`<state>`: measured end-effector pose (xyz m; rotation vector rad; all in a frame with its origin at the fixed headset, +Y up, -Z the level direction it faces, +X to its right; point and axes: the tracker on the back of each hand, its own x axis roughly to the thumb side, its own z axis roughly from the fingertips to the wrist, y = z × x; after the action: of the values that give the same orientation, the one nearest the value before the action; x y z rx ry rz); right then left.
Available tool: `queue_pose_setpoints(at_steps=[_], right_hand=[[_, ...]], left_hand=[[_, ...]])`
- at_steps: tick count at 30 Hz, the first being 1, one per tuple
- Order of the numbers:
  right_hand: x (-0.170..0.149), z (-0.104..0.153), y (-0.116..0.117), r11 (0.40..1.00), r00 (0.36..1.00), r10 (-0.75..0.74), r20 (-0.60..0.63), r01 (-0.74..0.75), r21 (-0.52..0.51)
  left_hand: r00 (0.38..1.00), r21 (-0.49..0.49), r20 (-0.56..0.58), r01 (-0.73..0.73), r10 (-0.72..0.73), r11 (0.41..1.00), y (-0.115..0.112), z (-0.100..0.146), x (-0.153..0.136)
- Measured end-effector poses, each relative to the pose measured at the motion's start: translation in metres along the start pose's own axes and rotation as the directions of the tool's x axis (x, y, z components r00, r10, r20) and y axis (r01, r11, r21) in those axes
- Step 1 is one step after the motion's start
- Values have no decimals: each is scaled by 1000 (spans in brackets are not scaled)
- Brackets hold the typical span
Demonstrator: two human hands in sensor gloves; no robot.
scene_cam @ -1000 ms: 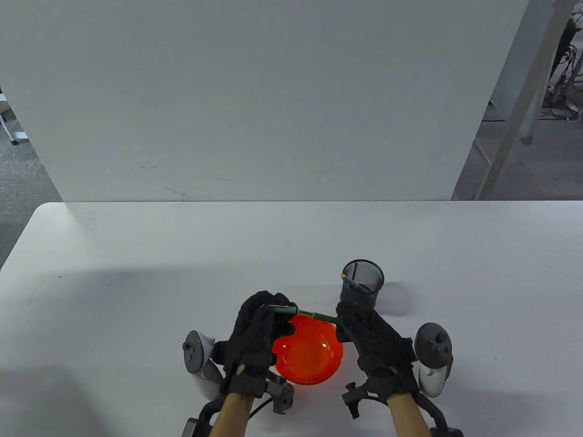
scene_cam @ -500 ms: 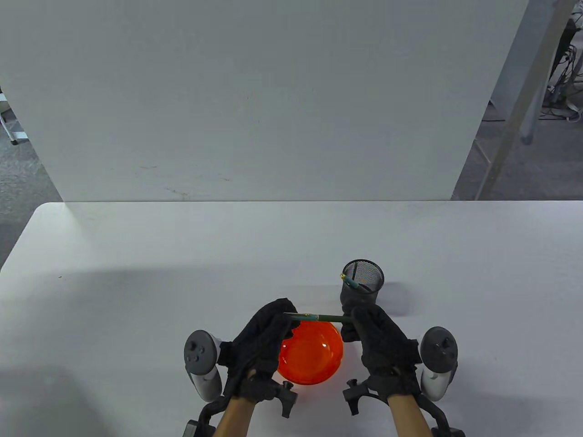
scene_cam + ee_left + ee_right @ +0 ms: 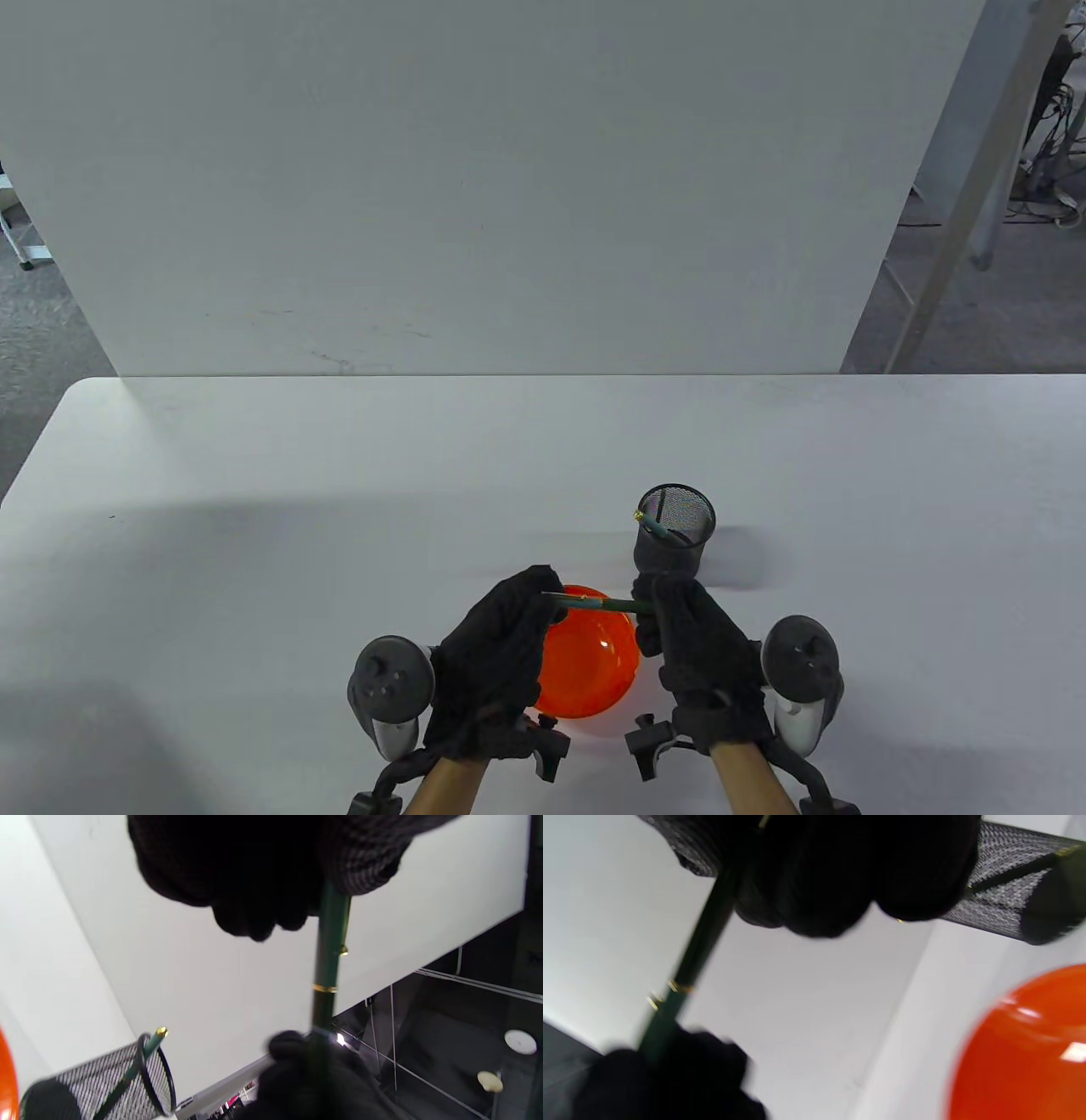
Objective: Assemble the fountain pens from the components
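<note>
Both hands pinch green pen (image 3: 604, 604) ends above orange bowl (image 3: 594, 671): left hand (image 3: 501, 645) cap end, right hand (image 3: 696, 641) barrel. Keep halves coaxial, press straight until gold band (image 3: 325, 988) seats; avoid twisting.

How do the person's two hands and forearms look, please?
Both hands, left and right, wear black knitted gloves. A tracker with a dark grey round top and white handle sits beside each, left tracker and right tracker. Black brackets with knobs sit at the wrists. The forearms are bare, without sleeves.

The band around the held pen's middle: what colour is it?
Gold, on a dark green pen; the left wrist view shows the band best.
</note>
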<state>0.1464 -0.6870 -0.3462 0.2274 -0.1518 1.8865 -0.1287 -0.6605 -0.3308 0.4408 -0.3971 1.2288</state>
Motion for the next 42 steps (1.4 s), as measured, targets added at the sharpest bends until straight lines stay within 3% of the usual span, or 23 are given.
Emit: queue_pose_setpoints(at_steps=[2, 4, 5, 6, 9, 13, 15, 18, 23, 26, 28, 30, 37, 42], right_hand=[[6, 3, 4, 985, 985, 169, 36, -168, -35], [22, 11, 2, 883, 886, 444, 137, -406, -237], [29, 15, 2, 838, 837, 521, 168, -464, -288], [36, 18, 6, 835, 801, 540, 259, -473, -281], [46, 22, 21, 902, 822, 430, 373, -380, -202], [50, 24, 23, 863, 774, 504, 384, -438, -252], [50, 25, 25, 863, 770, 505, 389, -438, -253], [53, 25, 26, 814, 720, 580, 381, -501, -294], [61, 24, 34, 772, 671, 636, 380, -552, -316], [64, 15, 35, 798, 716, 602, 354, -554, -238], [64, 4, 28, 845, 779, 533, 331, -510, -159], [66, -6, 14, 850, 792, 525, 311, -505, -149], [75, -54, -57, 767, 756, 630, 179, -568, -299], [81, -89, -68, 707, 704, 693, 152, -623, -336]], left_hand=[[993, 32, 49, 108, -109, 994, 6, 1, 7], [964, 34, 90, 247, -249, 969, 8, 2, 11], [959, 16, 105, 265, -265, 964, 7, 2, 11], [958, -5, 115, 264, -261, 965, 4, 3, 11], [964, -65, 130, 244, -234, 968, -7, 3, 15], [951, -57, 143, 283, -273, 957, -14, 8, 17], [970, -46, 84, 232, -228, 972, -19, 8, 14], [985, -34, 6, 171, -171, 985, -23, 8, 10], [989, 0, -30, 147, -147, 989, -20, 8, 9], [994, -10, -65, 84, -85, 996, -17, 7, 3], [998, -45, -64, 23, -26, 999, -16, 6, 2], [999, -35, -48, 8, -10, 999, -13, 5, 1], [996, 12, -79, -30, 31, 999, 2, 1, -4], [994, 22, -107, -35, 38, 999, 3, 0, -8]])
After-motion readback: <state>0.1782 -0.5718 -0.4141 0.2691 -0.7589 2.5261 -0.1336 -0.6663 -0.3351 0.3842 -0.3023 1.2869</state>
